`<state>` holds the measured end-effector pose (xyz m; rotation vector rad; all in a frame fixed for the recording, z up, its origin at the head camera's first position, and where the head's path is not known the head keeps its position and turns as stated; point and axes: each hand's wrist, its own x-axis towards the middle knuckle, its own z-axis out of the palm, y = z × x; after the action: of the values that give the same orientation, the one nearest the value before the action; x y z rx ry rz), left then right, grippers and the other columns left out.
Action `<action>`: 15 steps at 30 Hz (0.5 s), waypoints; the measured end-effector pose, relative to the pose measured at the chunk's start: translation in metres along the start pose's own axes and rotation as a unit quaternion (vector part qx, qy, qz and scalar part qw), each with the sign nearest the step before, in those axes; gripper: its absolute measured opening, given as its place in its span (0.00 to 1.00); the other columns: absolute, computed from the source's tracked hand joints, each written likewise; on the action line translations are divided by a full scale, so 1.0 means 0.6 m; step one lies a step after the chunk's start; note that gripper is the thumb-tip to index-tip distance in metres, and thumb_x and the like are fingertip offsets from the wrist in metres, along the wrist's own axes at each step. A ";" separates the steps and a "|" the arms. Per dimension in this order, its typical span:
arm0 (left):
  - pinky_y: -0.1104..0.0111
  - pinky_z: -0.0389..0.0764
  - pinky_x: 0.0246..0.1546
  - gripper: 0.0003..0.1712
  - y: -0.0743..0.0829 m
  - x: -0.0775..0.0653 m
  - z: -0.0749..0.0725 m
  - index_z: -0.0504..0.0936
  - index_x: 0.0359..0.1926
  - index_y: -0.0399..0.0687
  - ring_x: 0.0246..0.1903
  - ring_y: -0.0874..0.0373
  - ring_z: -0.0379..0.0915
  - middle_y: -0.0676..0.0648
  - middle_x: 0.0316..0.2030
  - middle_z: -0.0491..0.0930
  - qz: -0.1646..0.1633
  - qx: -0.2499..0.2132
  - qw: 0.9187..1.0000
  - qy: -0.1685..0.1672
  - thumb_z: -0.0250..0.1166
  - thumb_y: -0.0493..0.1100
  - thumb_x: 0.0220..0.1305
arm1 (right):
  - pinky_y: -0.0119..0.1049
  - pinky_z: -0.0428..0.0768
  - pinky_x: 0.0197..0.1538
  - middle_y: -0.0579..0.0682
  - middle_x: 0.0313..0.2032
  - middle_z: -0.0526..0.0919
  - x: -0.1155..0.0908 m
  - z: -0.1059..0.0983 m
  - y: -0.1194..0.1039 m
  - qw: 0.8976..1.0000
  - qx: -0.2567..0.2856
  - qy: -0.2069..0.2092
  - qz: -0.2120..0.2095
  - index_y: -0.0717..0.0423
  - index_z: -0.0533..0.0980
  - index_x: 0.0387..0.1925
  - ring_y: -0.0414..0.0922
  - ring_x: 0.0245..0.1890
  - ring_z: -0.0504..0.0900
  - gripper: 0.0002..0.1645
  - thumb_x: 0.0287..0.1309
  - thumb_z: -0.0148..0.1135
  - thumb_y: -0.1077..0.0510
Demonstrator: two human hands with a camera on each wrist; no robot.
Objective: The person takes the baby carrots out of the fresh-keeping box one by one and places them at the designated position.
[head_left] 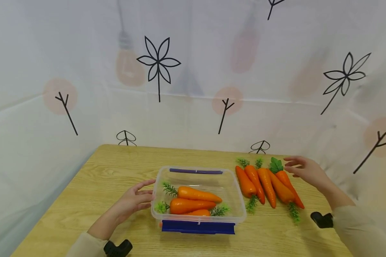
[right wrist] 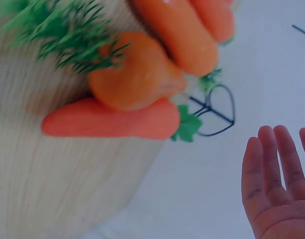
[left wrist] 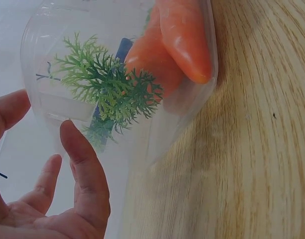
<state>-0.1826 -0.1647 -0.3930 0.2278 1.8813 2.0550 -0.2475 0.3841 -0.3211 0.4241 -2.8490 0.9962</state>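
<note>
My left hand [head_left: 133,201] is at the left side of a clear plastic box [head_left: 157,210], its fingertips right at the wall. In the left wrist view, those fingers [left wrist: 90,174] are spread and slightly bent beside the box. Orange carrots [head_left: 193,206] with feathery green tops lie inside it, partly seen through the front wall. My right hand [head_left: 305,171] hovers with loosely extended fingers beside the broad green leaf [head_left: 276,165] of the rightmost loose carrot [head_left: 287,184]. The right wrist view shows that hand [right wrist: 279,199] holding nothing, apart from the carrots.
Several loose carrots [head_left: 267,184] lie side by side on the wooden table [head_left: 122,167], right of the box. The box has blue latches [head_left: 197,227] on its front and back. A white patterned curtain [head_left: 193,117] hangs behind the table.
</note>
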 end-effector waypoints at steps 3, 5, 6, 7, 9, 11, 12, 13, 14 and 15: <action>0.64 0.77 0.44 0.42 0.000 -0.001 0.000 0.51 0.70 0.39 0.47 0.49 0.74 0.34 0.55 0.70 0.000 0.001 1.000 0.002 0.63 0.39 0.61 | 0.37 0.80 0.36 0.68 0.47 0.76 0.007 0.004 -0.024 1.000 -0.001 -0.007 -0.018 0.69 0.66 0.59 0.45 0.36 0.81 0.27 0.65 0.55 0.55; 0.64 0.77 0.44 0.42 0.000 -0.001 0.000 0.51 0.70 0.39 0.47 0.48 0.74 0.33 0.55 0.70 -0.001 0.002 1.000 0.003 0.63 0.39 0.61 | 0.40 0.79 0.37 0.67 0.47 0.76 0.011 0.007 -0.040 1.000 -0.002 -0.012 -0.025 0.67 0.67 0.59 0.48 0.37 0.81 0.26 0.65 0.55 0.54; 0.64 0.77 0.44 0.42 0.000 -0.001 0.000 0.51 0.70 0.39 0.47 0.48 0.74 0.33 0.56 0.70 -0.001 0.002 1.000 0.004 0.63 0.39 0.61 | 0.43 0.78 0.38 0.66 0.47 0.76 0.013 0.009 -0.047 1.000 -0.004 -0.015 -0.026 0.65 0.67 0.59 0.49 0.38 0.81 0.27 0.64 0.56 0.54; 0.63 0.77 0.44 0.42 0.000 -0.001 0.000 0.51 0.70 0.39 0.47 0.48 0.74 0.33 0.56 0.70 -0.002 0.002 1.000 0.005 0.63 0.39 0.61 | 0.44 0.78 0.39 0.65 0.47 0.76 0.014 0.011 -0.055 1.000 -0.007 -0.017 -0.025 0.64 0.68 0.59 0.50 0.39 0.81 0.27 0.64 0.56 0.52; 0.63 0.77 0.44 0.42 -0.001 0.000 0.000 0.52 0.70 0.39 0.47 0.48 0.74 0.33 0.56 0.70 -0.002 0.002 1.000 0.005 0.63 0.39 0.61 | 0.47 0.77 0.40 0.61 0.48 0.77 0.017 0.014 -0.071 0.999 -0.020 -0.022 -0.018 0.59 0.69 0.59 0.51 0.41 0.80 0.28 0.63 0.57 0.49; 0.63 0.77 0.44 0.41 -0.001 0.000 0.000 0.52 0.70 0.39 0.47 0.48 0.74 0.34 0.55 0.70 -0.003 0.001 1.000 0.005 0.63 0.39 0.61 | 0.47 0.77 0.41 0.60 0.48 0.77 0.021 0.019 -0.086 0.999 -0.020 -0.029 -0.021 0.58 0.69 0.59 0.52 0.42 0.79 0.28 0.63 0.57 0.48; 0.63 0.77 0.44 0.41 -0.001 0.000 0.001 0.52 0.70 0.39 0.47 0.49 0.74 0.34 0.55 0.70 -0.003 0.001 1.000 0.006 0.63 0.39 0.61 | 0.46 0.78 0.41 0.59 0.48 0.77 0.023 0.023 -0.093 0.999 -0.017 -0.032 -0.025 0.58 0.69 0.59 0.52 0.43 0.79 0.27 0.62 0.57 0.48; 0.63 0.77 0.44 0.41 -0.001 0.000 0.001 0.52 0.70 0.39 0.47 0.49 0.74 0.34 0.55 0.70 -0.002 0.001 1.000 0.005 0.63 0.39 0.61 | 0.44 0.78 0.40 0.59 0.47 0.77 0.025 0.026 -0.101 0.999 -0.012 -0.033 -0.028 0.58 0.70 0.58 0.53 0.43 0.79 0.26 0.62 0.58 0.49; 0.63 0.77 0.44 0.41 -0.001 0.000 0.001 0.52 0.70 0.39 0.47 0.49 0.74 0.34 0.55 0.70 -0.002 0.001 1.000 0.005 0.63 0.39 0.61 | 0.43 0.79 0.39 0.59 0.47 0.78 0.027 0.030 -0.108 0.999 -0.007 -0.034 -0.037 0.59 0.70 0.57 0.53 0.43 0.79 0.25 0.62 0.58 0.51; 0.63 0.77 0.44 0.41 -0.001 0.000 0.001 0.52 0.70 0.39 0.47 0.49 0.74 0.34 0.55 0.70 -0.002 0.000 1.000 0.005 0.63 0.39 0.61 | 0.42 0.79 0.38 0.59 0.46 0.78 0.030 0.034 -0.115 0.998 0.001 -0.035 -0.046 0.60 0.71 0.56 0.53 0.42 0.78 0.24 0.62 0.59 0.53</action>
<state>-0.1826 -0.1643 -0.3938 0.2144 1.8876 2.0571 -0.2445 0.3160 -0.2928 0.5966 -2.8596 0.9872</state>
